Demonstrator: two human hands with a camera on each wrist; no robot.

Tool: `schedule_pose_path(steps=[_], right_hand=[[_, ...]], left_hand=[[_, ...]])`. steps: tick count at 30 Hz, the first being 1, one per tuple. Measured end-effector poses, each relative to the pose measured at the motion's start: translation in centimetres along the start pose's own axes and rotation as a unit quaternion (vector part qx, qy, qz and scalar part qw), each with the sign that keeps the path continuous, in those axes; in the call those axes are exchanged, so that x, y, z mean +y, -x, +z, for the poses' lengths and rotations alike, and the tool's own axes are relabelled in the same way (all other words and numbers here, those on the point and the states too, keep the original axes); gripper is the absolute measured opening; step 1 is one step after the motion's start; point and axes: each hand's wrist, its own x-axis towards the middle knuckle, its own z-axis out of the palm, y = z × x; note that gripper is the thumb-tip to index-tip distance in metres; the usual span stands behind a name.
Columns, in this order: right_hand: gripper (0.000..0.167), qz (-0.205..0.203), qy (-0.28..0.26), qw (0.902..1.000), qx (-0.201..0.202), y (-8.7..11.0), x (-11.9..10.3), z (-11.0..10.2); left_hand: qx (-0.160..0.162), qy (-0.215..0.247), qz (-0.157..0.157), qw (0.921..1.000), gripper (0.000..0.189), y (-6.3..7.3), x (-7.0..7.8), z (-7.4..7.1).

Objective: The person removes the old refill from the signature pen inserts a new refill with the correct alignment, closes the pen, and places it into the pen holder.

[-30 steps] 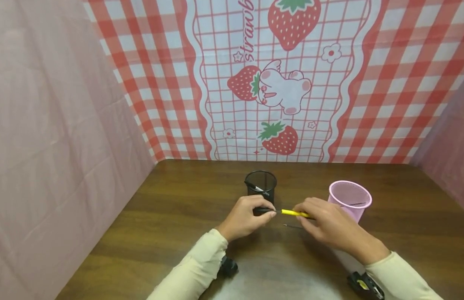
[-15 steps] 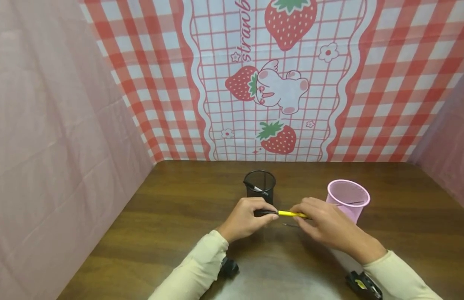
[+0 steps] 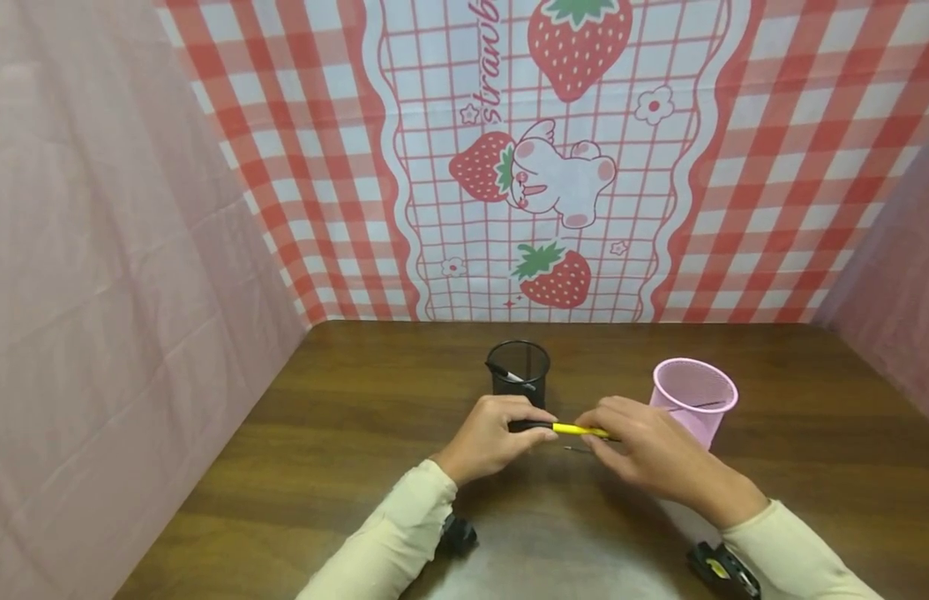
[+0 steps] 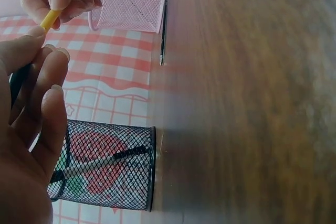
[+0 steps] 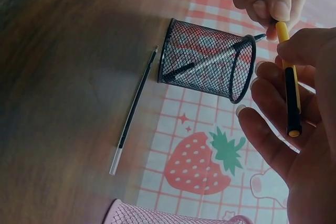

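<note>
My left hand (image 3: 494,435) pinches the black end (image 3: 530,425) of a pen between thumb and fingers. The thumb and fingers of my right hand (image 3: 647,442) grip the pen's yellow part (image 3: 567,429), which has a black section (image 5: 292,98) and a yellow tip at its far end. Both parts meet in one line, held level above the table between the hands. Below lies a thin pen refill (image 5: 135,109), dark with a clear end, on the wood. In the head view my right hand covers most of it.
Behind my left hand stands a black mesh cup (image 3: 537,393) with a black and grey pen (image 3: 511,377) leaning inside. A pink mesh cup (image 3: 706,429) is behind my right hand, holding a thin dark stick (image 3: 710,405). A checked strawberry cloth (image 3: 344,208) hangs at the table's back edge.
A thin rod showed between the black and yellow parts a second ago; that gap is now closed. My right hand has come slightly left toward my left hand, which has hardly moved.
</note>
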Motion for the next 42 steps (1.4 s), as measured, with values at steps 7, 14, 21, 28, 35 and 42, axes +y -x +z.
schedule_pose_path(steps=[7, 14, 21, 28, 35, 42], right_hand=[[0.018, -0.002, 0.001, 1.0, 0.004, 0.17, -0.03, 0.2], [0.041, -0.002, 0.012, 0.9999, 0.006, -0.04, -0.27, 0.25], [0.041, -0.005, 0.02, 0.9998, 0.005, -0.08, -0.23, 0.15], [0.034, -0.018, 0.017, 0.9995, 0.022, -0.09, -0.08, 0.17], [0.041, 0.001, 0.037, 0.9991, 0.018, -0.06, -0.2, 0.09], [0.046, 0.005, 0.042, 0.9991, 0.009, -0.09, -0.31, -0.03]], left_hand=[[-0.005, 0.004, -0.003, 1.0, 0.017, 0.15, -0.02, 0.02], [-0.01, 0.014, -0.017, 0.9997, 0.02, 0.29, -0.1, -0.01], [-0.018, 0.026, -0.037, 0.9988, 0.019, 0.32, -0.03, -0.01], [-0.025, 0.051, -0.055, 0.9969, 0.019, 0.17, 0.35, -0.12], [-0.033, 0.075, -0.067, 0.9944, 0.021, 0.06, 0.54, -0.16], [-0.027, 0.057, -0.026, 0.9977, 0.032, -0.05, 0.18, -0.1]])
